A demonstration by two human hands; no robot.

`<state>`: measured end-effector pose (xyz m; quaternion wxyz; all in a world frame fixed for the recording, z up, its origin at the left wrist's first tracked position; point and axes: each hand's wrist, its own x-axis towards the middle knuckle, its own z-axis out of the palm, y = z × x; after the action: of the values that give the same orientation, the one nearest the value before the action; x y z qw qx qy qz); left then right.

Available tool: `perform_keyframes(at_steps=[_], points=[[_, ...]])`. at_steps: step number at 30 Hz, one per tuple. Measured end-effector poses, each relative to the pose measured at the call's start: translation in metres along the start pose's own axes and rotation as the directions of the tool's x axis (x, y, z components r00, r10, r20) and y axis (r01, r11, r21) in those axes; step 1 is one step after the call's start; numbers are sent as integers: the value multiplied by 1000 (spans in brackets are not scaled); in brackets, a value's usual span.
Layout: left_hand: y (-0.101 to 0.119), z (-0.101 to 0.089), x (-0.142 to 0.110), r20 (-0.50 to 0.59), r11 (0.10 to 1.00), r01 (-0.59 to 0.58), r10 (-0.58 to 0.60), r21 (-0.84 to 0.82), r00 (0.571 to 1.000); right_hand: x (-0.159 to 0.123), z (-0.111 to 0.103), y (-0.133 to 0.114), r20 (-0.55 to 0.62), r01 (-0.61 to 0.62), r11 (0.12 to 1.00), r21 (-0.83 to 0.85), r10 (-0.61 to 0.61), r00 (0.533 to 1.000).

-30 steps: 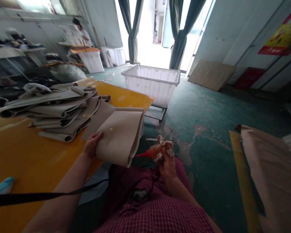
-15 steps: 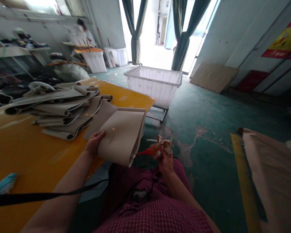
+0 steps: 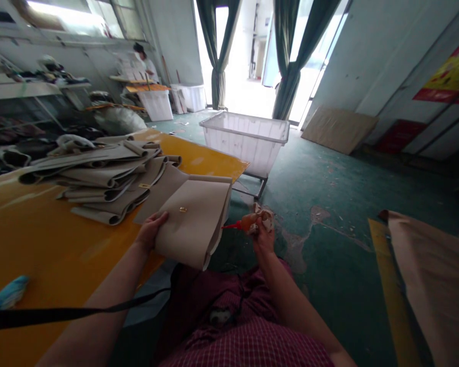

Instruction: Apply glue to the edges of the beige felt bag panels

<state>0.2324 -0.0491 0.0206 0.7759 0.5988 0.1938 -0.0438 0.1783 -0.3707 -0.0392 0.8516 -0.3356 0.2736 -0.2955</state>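
My left hand (image 3: 152, 230) grips the left edge of a folded beige bag panel (image 3: 193, 224) with a small gold clasp (image 3: 183, 209) on its face. The panel's layers part slightly along the right side. In my right hand (image 3: 263, 238) is a glue bottle (image 3: 248, 223) with a red pointed nozzle, partly wrapped in a crumpled cloth (image 3: 266, 219). The nozzle tip points left, at the open edge of the panel; whether it touches I cannot tell. A stack of similar folded beige panels (image 3: 110, 176) lies on the yellow table beyond my left hand.
The yellow table (image 3: 69, 255) spans the left, with a blue crumpled item (image 3: 11, 292) near its front. A white plastic bin on a wheeled frame (image 3: 247, 137) stands ahead. Brown sheet material (image 3: 428, 265) lies at the right. A person (image 3: 147, 63) sits far back on the left.
The glue bottle's nozzle has moved up along the panel's right edge, away from the lower corner. My left hand keeps its hold on the panel. The view has tilted slightly.
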Motion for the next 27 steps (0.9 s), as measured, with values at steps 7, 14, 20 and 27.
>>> perform_keyframes(at_steps=[7,14,20,27], points=[[-3,-3,4,1,999,22,-22,-32,1000,4,8,-1,38,22,1000,13,-22,999],[-6,-8,4,18,1000,1,0,-31,1000,-37,-37,2,78,-108,993,-43,111,991],[-9,-11,6,33,998,13,-11,-55,999,-70,-50,-13,139,-242,970,-7,241,961],[-7,-12,5,34,998,16,-13,-69,999,-90,-27,-26,219,-178,984,-27,179,959]])
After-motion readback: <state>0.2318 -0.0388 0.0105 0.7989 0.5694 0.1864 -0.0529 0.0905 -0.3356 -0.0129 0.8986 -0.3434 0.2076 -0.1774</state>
